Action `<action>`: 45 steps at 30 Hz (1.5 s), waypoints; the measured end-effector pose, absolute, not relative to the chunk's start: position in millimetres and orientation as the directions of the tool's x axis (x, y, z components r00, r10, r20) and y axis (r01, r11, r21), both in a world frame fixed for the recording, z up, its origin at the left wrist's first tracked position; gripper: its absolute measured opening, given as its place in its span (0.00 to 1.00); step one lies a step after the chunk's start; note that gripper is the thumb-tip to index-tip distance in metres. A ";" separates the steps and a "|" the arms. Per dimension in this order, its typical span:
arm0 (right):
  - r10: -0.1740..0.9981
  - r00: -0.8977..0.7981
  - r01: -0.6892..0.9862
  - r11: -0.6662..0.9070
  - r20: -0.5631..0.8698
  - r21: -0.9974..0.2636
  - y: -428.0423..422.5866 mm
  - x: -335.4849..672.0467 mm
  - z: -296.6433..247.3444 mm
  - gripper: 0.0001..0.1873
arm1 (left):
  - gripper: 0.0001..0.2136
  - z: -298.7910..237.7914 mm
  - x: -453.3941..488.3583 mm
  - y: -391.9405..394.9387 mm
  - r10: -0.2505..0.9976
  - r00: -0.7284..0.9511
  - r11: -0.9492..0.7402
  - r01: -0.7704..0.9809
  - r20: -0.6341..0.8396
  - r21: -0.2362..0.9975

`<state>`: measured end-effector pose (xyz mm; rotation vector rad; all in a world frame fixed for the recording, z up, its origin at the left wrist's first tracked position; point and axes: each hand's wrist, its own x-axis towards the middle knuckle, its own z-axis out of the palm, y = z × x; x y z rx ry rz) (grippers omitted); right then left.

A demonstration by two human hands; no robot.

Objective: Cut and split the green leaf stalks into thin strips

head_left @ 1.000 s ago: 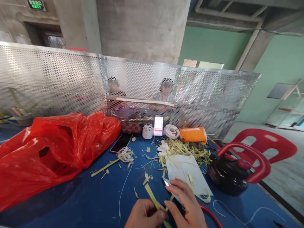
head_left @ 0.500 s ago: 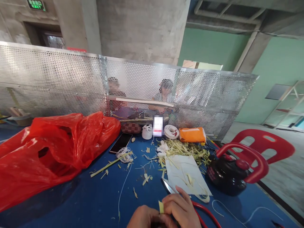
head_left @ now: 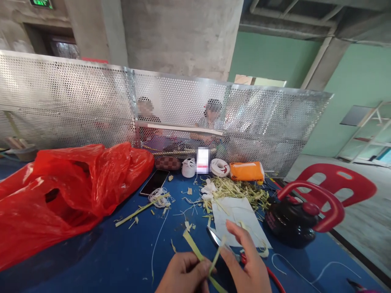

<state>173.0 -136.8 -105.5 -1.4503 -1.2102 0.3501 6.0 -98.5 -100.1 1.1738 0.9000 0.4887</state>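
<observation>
My left hand [head_left: 186, 270] is closed at the bottom centre, thumb and fingers pinching a folded pale-green leaf strip [head_left: 193, 246]. Its ends stick out in several directions, one up to the left and one toward the other hand. Just to the right, my right hand [head_left: 246, 262] has its thumb and index finger spread apart. The thumb tip is close to one strip end; whether it touches cannot be made out. Partly under that hand lie red-handled scissors [head_left: 214, 236], silver blades pointing away from me. White paper [head_left: 241, 217] with strip scraps on it lies beyond.
A red plastic bag [head_left: 122, 183] covers the left side. Behind are a phone [head_left: 155, 182], tangled white string [head_left: 159, 198], a white tape roll [head_left: 220, 167], an orange packet [head_left: 247, 171] and heaped plant shreds [head_left: 244, 191]. A black kettle [head_left: 290, 221] stands right. A perforated metal screen [head_left: 183, 93] closes the back.
My right hand has let its fingers spread and moved slightly right, away from the left. Longer strip ends now show above the left hand. The view has shifted a little.
</observation>
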 end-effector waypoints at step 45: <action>0.965 0.046 0.450 0.211 0.259 -0.867 -149.9 158.8 -83.6 0.04 | 0.07 -71.8 4.4 -102.4 0.657 0.665 0.728 -0.435 -0.356 0.530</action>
